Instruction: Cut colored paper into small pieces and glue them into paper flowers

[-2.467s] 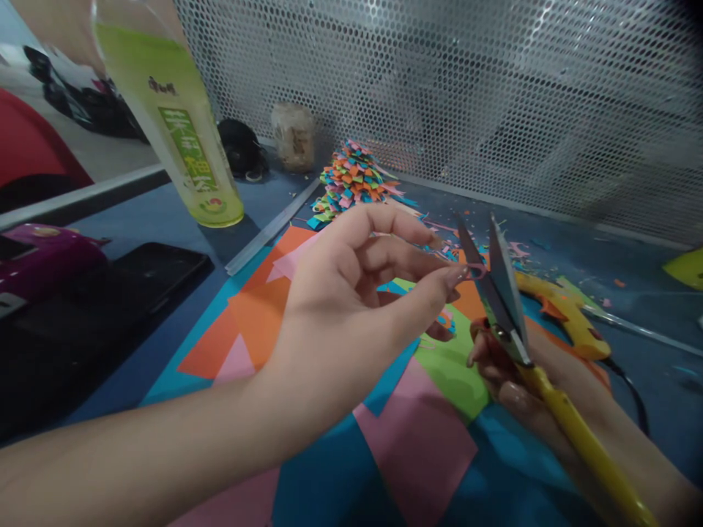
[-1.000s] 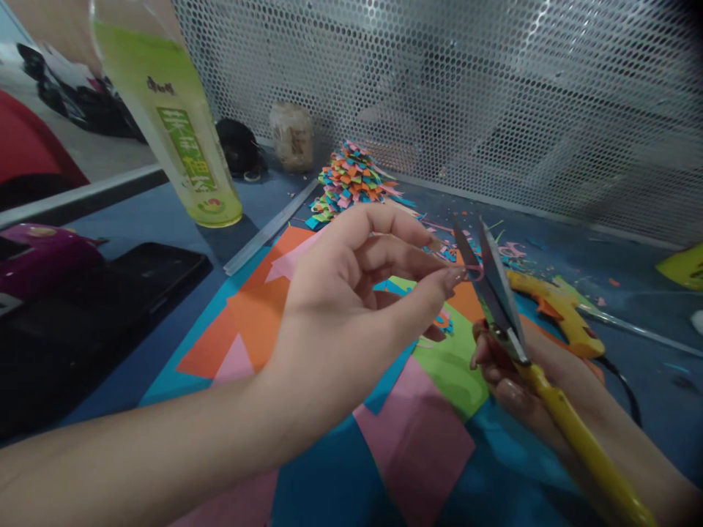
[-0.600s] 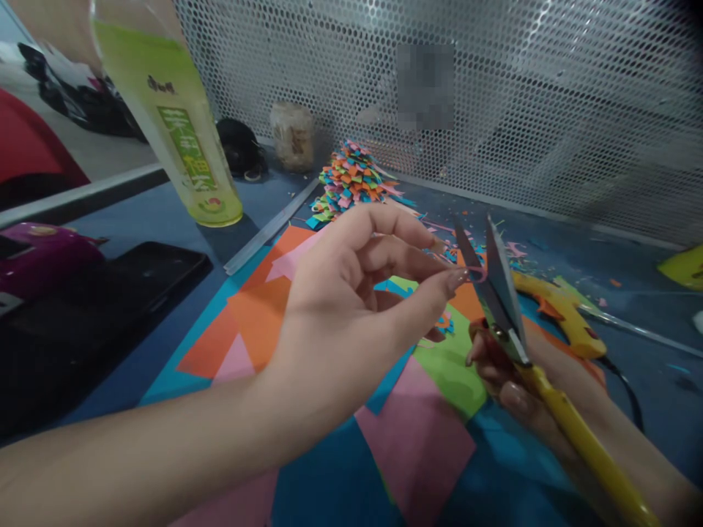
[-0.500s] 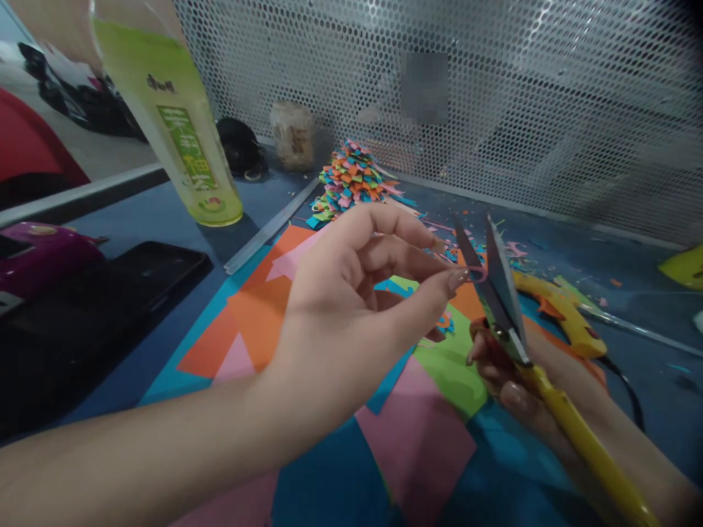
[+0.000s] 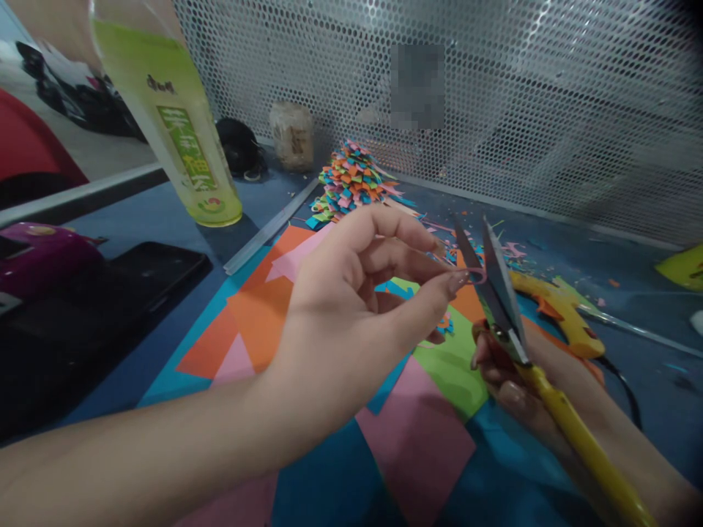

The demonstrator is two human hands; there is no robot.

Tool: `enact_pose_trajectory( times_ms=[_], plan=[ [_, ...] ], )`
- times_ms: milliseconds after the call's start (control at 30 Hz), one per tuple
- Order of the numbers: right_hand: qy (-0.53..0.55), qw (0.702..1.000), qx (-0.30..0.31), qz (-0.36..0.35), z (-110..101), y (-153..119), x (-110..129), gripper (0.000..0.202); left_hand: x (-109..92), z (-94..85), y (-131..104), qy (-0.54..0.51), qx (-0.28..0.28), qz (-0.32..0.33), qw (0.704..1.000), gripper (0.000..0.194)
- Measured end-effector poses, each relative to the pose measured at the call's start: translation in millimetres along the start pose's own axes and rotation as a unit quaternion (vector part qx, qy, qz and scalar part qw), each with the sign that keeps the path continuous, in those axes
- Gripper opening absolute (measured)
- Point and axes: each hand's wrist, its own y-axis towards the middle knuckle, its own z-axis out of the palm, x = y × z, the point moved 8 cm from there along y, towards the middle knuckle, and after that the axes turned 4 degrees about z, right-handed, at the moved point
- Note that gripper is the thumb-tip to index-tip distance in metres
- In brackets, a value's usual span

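Note:
My left hand point(image 5: 351, 315) reaches across the middle with thumb and fingertips pinched on a thin pink paper strip point(image 5: 477, 275). The strip's far end curls between the parted blades of the scissors point(image 5: 504, 282). These scissors have yellow handles, and my right hand point(image 5: 516, 399) grips them at the lower right, its fingers partly behind the handle. Beneath both hands lie overlapping sheets of coloured paper, among them a pink sheet point(image 5: 417, 439), a green sheet point(image 5: 455, 373) and an orange sheet point(image 5: 258, 315). A small blue and orange paper piece point(image 5: 446, 323) shows just past my left fingers.
Behind my left hand stands a cone-shaped pile of coloured paper bits point(image 5: 351, 179). A yellow glue gun point(image 5: 576, 322) with a black cord lies right. Left are a drink bottle point(image 5: 176, 139), a black phone point(image 5: 154, 271) and a purple object point(image 5: 47, 260). A perforated metal panel point(image 5: 329, 44) closes the back.
Hardly anything differs. The scissor blades have shifted very slightly left; both hands keep their hold.

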Motion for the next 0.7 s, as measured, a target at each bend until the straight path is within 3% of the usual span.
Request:
enact_pose_trajectory(
  times_ms=[133, 533, 700],
  plan=[
    [-0.005, 0.999, 0.049, -0.010, 9, 0, 10, 0.018, -1, 0.0, 0, -0.002, -0.005, -0.002, 1.000, 0.021],
    [-0.017, 0.997, 0.022, -0.071, 5, 0, 23, 0.016, -1, -1.4, 1, -0.008, -0.012, -0.004, 1.000, 0.024],
    [-0.004, 0.999, 0.046, -0.025, 7, -1, 17, 0.020, -2, -2.0, 2, -0.010, -0.011, 0.000, 1.000, 0.024]
  ],
)
